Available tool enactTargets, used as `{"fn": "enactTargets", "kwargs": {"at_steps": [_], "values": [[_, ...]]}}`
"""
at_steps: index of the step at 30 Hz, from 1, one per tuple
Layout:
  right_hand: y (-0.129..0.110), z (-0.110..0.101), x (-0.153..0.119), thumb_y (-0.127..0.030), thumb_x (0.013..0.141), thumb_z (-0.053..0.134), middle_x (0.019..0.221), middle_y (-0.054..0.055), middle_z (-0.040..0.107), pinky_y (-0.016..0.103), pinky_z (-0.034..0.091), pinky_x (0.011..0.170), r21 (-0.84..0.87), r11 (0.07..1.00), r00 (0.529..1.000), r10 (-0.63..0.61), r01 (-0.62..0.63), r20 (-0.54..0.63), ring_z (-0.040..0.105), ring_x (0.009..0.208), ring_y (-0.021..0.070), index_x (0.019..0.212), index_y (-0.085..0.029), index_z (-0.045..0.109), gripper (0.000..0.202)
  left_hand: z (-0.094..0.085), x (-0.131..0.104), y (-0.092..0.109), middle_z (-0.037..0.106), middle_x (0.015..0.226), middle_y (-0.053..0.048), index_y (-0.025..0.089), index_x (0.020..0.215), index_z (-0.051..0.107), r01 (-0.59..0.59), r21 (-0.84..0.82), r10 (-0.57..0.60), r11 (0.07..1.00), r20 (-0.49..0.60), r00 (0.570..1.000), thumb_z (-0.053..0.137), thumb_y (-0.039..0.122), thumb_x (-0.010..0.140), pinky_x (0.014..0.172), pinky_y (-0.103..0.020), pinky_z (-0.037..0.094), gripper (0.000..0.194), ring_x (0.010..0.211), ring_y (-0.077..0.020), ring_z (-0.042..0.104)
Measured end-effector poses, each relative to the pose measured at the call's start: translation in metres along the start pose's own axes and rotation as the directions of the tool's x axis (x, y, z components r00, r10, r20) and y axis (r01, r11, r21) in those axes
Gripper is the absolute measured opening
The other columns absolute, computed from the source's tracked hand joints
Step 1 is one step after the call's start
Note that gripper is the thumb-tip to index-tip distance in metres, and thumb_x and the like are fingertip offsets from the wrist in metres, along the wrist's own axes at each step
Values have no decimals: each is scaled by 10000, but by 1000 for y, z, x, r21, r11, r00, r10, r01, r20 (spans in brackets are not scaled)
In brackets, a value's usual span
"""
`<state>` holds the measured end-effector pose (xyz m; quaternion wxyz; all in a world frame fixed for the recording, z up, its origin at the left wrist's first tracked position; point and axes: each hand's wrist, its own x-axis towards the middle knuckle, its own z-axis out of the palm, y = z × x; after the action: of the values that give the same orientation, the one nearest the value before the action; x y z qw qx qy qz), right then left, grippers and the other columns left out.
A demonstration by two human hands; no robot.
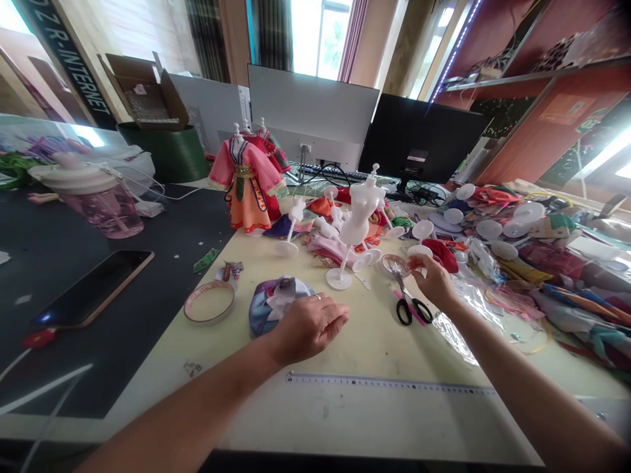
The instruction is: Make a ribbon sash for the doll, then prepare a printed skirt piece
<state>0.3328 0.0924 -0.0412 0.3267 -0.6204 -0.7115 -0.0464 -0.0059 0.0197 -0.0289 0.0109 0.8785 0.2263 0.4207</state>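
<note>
bundle [263, 310]: satiny cloth | scissors [403, 288]: metal, plastic | mannequin [363, 209]: smooth plastic

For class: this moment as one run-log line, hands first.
left hand: at blue fabric, contact unclear | right hand: beside tape roll | scissors: near right hand | large white mannequin: upright, undressed

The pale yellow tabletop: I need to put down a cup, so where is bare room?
Between the left hand and the scissors, just beyond the ruler, and on the ruler's near side. It is crowded across the back, around the large white mannequin, and down the right, with piled fabric.
</note>
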Motion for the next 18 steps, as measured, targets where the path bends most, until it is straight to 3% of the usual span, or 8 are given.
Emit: {"fn": "enactTargets", "kwargs": {"at_steps": [5, 8, 12, 18], "values": [[-8, -1, 5, -239, 772, 459, 933, 85, 686, 337, 487, 719, -20, 999, 999, 43, -44, -29, 643, 781, 202, 1078, -178, 559, 328, 0, 0, 0, 710, 778, -33, 134, 954, 627, 8, 1, -8, 1000, 4, 1000, 487, 194, 894, 729, -288, 547, 164, 675, -140, 658], [-18, -6, -1, -325, 802, 478, 807, 76, 692, 325, 464, 651, -86, 994, 998, 64, -65, -12, 631, 715, 216, 955, -186, 620, 251, 0, 0, 0, 711, 782, -31, 135, 954, 627, 10, 1, -10, 1000, 4, 1000, 480, 194, 898, 750, -296, 542, 168, 681, -140, 660], [-35, -13, -16, -361, 803, 498, 732, 55, 683, 294, 400, 561, -181, 983, 997, 41, -28, 69, 590, 618, 198, 859, -210, 661, 229, -1, 1, 1, 707, 771, -40, 126, 951, 634, 0, 9, 0, 1000, 15, 1000, 483, 193, 895, 666, -271, 535, 175, 674, -147, 649], [-41, -10, -9, -305, 827, 450, 935, 65, 689, 278, 378, 568, -267, 963, 987, 11, 33, 161, 599, 718, 193, 973, -235, 699, 297, 0, 1, 2, 708, 770, -42, 128, 945, 637, -1, 3, 1, 1000, 33, 999, 472, 192, 899, 664, -274, 532, 184, 680, -151, 654]]}}
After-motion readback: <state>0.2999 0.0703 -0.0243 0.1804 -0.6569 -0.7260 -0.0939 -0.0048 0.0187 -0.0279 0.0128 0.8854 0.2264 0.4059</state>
